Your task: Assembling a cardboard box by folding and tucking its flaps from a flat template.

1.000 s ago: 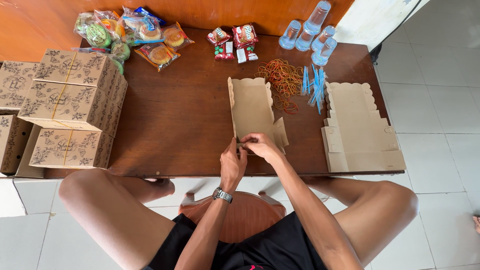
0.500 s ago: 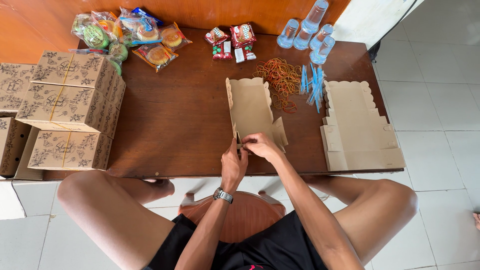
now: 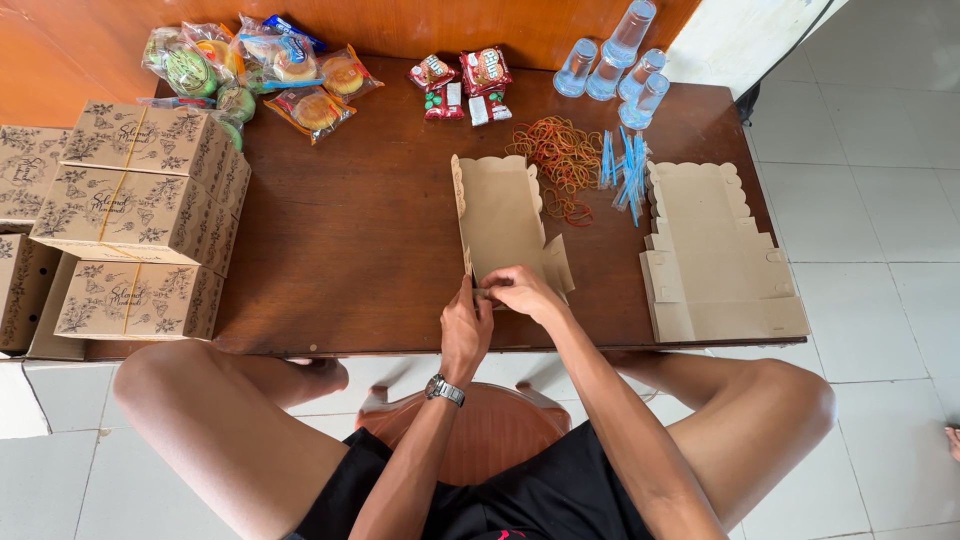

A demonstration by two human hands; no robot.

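1. The near end of the flat cardboard box blank [image 3: 505, 225] is pinched between the fingers of both hands; a small end flap is gripped by the right hand [image 3: 525, 290], thumb and fingertips closed on it, while the left hand [image 3: 465, 330] is pressed against the left corner with its fingers clenched around the edge.
2. Compared with a second ago, little has shifted: the hands are seen at the same near edge and the blank lies in the same spot. The left side wall is now seen raised on its fold, which suggests the corner is being locked into shape rather than started afresh.
3. Just beyond the fingers, the rest of the blank is stretched away across the brown table [image 3: 350, 230], its scalloped far edge pointing away from the person.
4. Further out and to the right of the fingers, a tangle of rubber bands [image 3: 565, 150] and a bundle of blue straws [image 3: 625, 170] are laid, with a stack of unfolded blanks [image 3: 715, 255] beside them.
5. Far beyond the fingers, small snack packets [image 3: 465, 85], clear plastic cups [image 3: 615, 60] and wrapped pastries [image 3: 260, 65] are lined along the table's far edge.
6. Well to the left of the fingers, finished patterned boxes [image 3: 140, 210] are stacked, each tied with a band.
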